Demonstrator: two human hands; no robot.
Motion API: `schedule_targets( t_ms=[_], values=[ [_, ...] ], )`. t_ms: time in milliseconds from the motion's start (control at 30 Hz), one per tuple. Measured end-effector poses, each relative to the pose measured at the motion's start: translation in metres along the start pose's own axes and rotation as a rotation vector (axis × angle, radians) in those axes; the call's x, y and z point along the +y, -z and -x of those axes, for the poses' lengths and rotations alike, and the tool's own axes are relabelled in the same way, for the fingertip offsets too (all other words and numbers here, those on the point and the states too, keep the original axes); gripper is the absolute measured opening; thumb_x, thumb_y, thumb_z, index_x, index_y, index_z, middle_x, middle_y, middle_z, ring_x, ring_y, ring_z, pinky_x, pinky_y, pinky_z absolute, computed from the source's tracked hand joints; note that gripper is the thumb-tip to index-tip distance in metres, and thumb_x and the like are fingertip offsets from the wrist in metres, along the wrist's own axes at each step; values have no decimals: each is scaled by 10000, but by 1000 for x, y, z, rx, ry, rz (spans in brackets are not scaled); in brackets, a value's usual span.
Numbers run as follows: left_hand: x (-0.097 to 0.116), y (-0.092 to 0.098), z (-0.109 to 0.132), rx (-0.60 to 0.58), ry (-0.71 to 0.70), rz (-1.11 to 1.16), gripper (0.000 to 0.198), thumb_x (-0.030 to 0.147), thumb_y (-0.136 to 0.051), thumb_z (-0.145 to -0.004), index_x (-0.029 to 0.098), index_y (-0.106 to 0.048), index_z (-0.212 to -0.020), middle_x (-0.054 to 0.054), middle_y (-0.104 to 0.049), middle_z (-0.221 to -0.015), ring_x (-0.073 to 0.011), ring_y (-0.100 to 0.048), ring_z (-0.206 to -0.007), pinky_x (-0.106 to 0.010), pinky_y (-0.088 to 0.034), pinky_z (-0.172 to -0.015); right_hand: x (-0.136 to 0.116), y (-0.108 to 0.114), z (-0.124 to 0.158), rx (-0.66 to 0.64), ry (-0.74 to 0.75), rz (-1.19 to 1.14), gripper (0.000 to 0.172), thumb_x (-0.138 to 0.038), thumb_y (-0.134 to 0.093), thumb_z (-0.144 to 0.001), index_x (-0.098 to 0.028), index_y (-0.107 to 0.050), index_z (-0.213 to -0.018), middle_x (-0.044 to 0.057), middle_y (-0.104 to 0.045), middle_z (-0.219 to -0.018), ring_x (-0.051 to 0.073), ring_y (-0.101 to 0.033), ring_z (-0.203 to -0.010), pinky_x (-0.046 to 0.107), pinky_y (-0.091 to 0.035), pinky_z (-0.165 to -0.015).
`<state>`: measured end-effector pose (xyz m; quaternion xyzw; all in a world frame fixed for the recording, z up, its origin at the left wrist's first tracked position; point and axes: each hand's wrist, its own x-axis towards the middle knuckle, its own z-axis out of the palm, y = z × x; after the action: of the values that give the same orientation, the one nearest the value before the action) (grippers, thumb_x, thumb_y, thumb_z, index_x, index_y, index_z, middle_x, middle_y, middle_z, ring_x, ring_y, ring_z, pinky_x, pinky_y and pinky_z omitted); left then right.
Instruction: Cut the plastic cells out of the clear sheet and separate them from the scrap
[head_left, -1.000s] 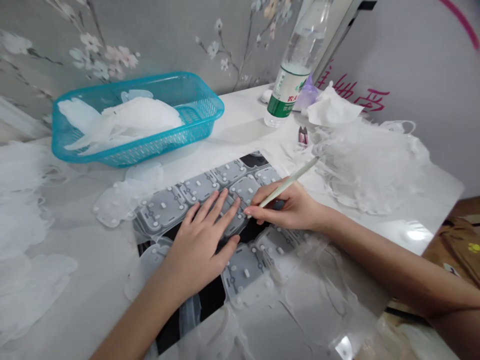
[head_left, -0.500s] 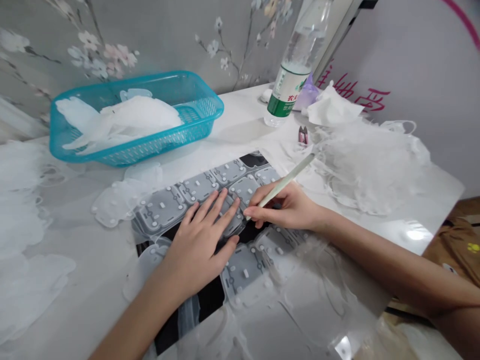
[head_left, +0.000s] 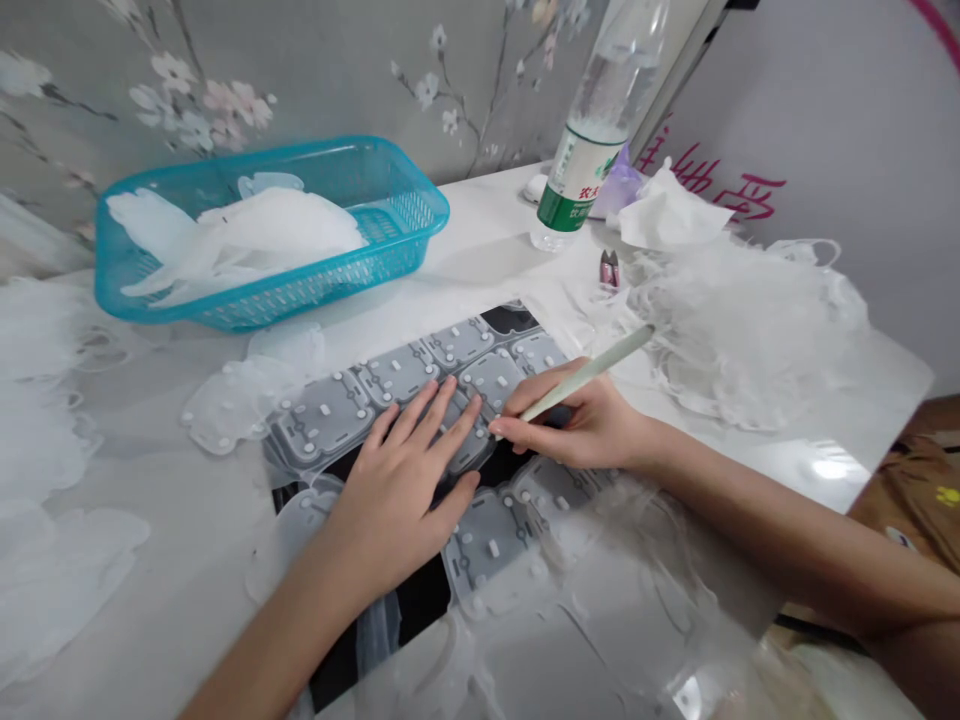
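Observation:
My left hand lies flat with fingers spread on a translucent moulded sheet, whose rounded panels carry small white nubs. Beneath that sheet is a black backing. In my right hand is a slim pale-green pen-like tool, pinched near its lower end and slanting up to the right. Its tip is down at the edge of a panel, just right of my left fingertips; the fingers partly hide it, so I cannot tell what kind of tip it has.
A blue plastic basket with white translucent pieces stands at the back left. Behind my right hand are a water bottle, a small pink-handled tool and a heap of translucent scraps. More translucent pieces pile up at left.
The pen-like tool has tipped lower, its upper end moving right and down, as my right hand turned slightly. My left hand has stayed in place on the sheet.

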<state>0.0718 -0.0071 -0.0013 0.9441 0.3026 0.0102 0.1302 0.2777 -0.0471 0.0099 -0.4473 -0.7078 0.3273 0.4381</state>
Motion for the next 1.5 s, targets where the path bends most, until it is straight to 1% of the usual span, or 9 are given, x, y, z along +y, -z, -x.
schedule_targets(
  t_ms=[167, 333, 533, 867, 1100, 1200, 1300, 1400, 1500],
  values=[
    [1, -1, 0, 1, -1, -15, 559, 416, -376, -924, 290, -263, -1457, -33, -181, -1551, -253, -205, -1418, -524, -260, -1103, 1, -3, 2, 4, -193, -168, 256, -348, -714, -749, -113, -642, -677, 11, -610, -515, 108, -604, -447, 165, -463, -388],
    [1, -1, 0, 9, -2, -20, 567, 406, -391, -919, 291, -259, -1458, -46, -195, -1548, -254, -213, -1416, -522, -259, -1101, 0, -3, 2, 66, -239, -202, 305, -401, -720, -729, -119, -631, -652, 2, -596, -498, 121, -615, -439, 171, -475, -385],
    [0, -1, 0, 8, -2, -2, 563, 402, -395, -917, 288, -271, -1454, -37, -195, -1549, -261, -217, -1414, -521, -259, -1104, 0, -4, 2, -28, -151, -140, 272, -365, -683, -777, -123, -626, -668, 12, -611, -540, 113, -621, -470, 161, -463, -391],
    [-1, -1, 1, 13, -11, 1, 572, 422, -377, -924, 287, -245, -1463, -37, -186, -1551, -255, -201, -1419, -521, -251, -1109, 1, 3, -2, -32, 132, 109, 160, -187, -592, -837, -145, -602, -683, 3, -604, -570, 66, -532, -478, 177, -450, -459],
    [4, 1, 3, -8, 11, 26, 556, 382, -407, -922, 272, -278, -1452, -46, -188, -1547, -249, -189, -1422, -512, -242, -1117, -1, -7, 3, -132, -209, -201, 185, -281, -618, -830, -123, -622, -734, 32, -652, -591, 124, -640, -528, 190, -519, -471],
    [4, 3, 5, -44, 29, 76, 576, 369, -443, -905, 268, -281, -1449, -38, -172, -1548, -240, -156, -1429, -507, -210, -1133, -3, -11, 6, -163, -248, -241, 183, -290, -652, -809, -121, -638, -740, 36, -654, -609, 122, -639, -535, 190, -527, -480],
    [-2, 15, 11, -91, 43, 252, 637, 439, -407, -918, 251, -172, -1480, -16, -160, -1550, -192, -153, -1430, -429, -227, -1149, -4, -11, 8, -85, -288, -294, 193, -307, -676, -790, -141, -631, -704, 18, -642, -587, 121, -627, -483, 196, -524, -447],
    [-12, 36, 25, 9, 108, 427, 625, 418, -334, -952, 243, -71, -1492, 18, -190, -1548, -102, -241, -1401, -271, -304, -1116, -4, -9, 9, 158, -294, -309, 183, -327, -680, -793, -171, -626, -712, -3, -631, -552, 123, -605, -426, 224, -530, -443],
    [-23, 54, 49, 119, 233, 299, 543, 400, -393, -928, 268, -279, -1443, 18, -334, -1500, -146, -323, -1371, -327, -310, -1117, -6, -9, 8, 281, -255, -220, 114, -325, -651, -823, -211, -654, -835, 0, -638, -556, 159, -653, -520, 265, -565, -525]
  ],
)
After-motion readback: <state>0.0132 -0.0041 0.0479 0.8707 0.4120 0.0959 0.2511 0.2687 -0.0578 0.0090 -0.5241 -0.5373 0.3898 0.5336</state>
